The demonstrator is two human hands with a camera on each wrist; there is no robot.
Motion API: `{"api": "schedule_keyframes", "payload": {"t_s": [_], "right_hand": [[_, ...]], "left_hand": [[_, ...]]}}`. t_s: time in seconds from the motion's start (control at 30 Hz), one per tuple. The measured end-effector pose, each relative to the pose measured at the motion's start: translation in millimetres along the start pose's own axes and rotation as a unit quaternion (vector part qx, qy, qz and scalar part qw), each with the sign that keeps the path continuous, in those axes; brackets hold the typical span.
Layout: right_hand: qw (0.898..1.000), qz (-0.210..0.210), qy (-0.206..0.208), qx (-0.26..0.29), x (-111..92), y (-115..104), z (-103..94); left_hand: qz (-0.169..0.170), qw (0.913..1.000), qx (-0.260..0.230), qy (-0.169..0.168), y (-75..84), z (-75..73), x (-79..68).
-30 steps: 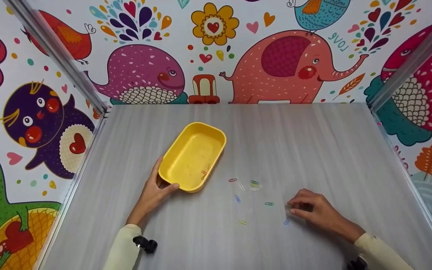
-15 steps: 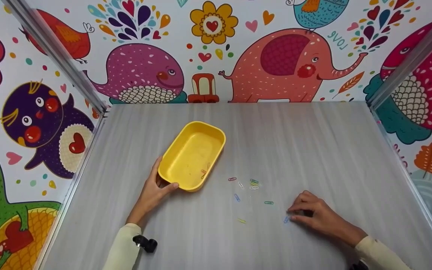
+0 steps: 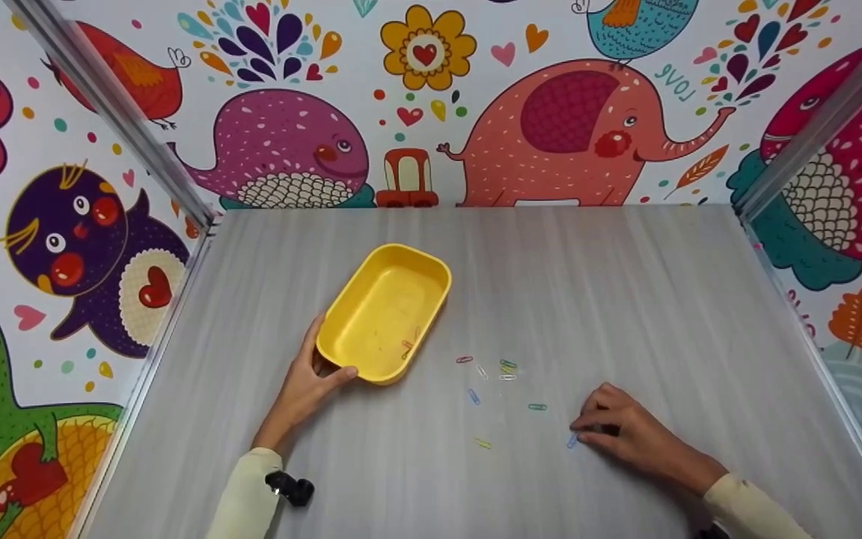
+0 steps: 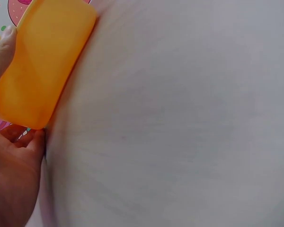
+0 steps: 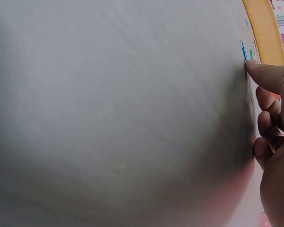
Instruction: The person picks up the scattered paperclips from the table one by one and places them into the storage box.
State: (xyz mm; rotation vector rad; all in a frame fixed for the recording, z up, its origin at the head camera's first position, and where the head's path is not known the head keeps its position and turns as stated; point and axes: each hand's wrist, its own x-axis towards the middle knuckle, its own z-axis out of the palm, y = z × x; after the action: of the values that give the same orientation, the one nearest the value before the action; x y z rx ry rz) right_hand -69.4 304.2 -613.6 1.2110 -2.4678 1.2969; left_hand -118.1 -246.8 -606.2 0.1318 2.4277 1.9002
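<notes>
My left hand (image 3: pixel 304 385) grips the near left corner of a yellow plastic tray (image 3: pixel 349 318), thumb on the rim and fingers along the outer side. In the left wrist view, the orange-looking tray wall (image 4: pixel 47 61) lies between thumb and fingers. A few paper clips (image 3: pixel 408 345) lie inside, against its right wall. On the right, my right hand (image 3: pixel 637 438) pinches a blue paper clip (image 3: pixel 572 441) at the tabletop between thumb and fingertips. The right wrist view has the thumb tip against that blue clip (image 5: pixel 244 49); the other fingers are curled.
Several loose paper clips lie between the hands: a red one (image 3: pixel 464 360), a blue one (image 3: pixel 474 397), a green one (image 3: pixel 537 407), a yellow one (image 3: pixel 483 443) and a small cluster (image 3: pixel 508 369). Printed walls (image 3: pixel 416 105) enclose the grey table (image 3: pixel 625 284).
My right hand has lowered slightly toward the near side, its fingertips coming onto the blue paper clip. The left hand and the tray have stayed in place.
</notes>
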Motion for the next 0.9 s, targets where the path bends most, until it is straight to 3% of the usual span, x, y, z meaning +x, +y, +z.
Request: {"api": "schedule_keyframes", "payload": {"t_s": [0.37, 0.67, 0.9], "right_hand": [[0.999, 0.025, -0.004, -0.023, 1.6, -4.7, 0.4], [1.0, -0.009, 0.009, -0.026, 3.3, -4.4, 2.7], [0.999, -0.009, 0.008, -0.033, 3.5, -5.2, 3.2]], "left_hand": [[0.011, 0.9999, -0.008, -0.006, -0.6, -0.4, 0.4], [0.004, 1.0, 0.0, -0.002, -1.5, -0.6, -0.3], [0.007, 1.0, 0.002, 0.0, -1.1, 0.1, 1.1]]}}
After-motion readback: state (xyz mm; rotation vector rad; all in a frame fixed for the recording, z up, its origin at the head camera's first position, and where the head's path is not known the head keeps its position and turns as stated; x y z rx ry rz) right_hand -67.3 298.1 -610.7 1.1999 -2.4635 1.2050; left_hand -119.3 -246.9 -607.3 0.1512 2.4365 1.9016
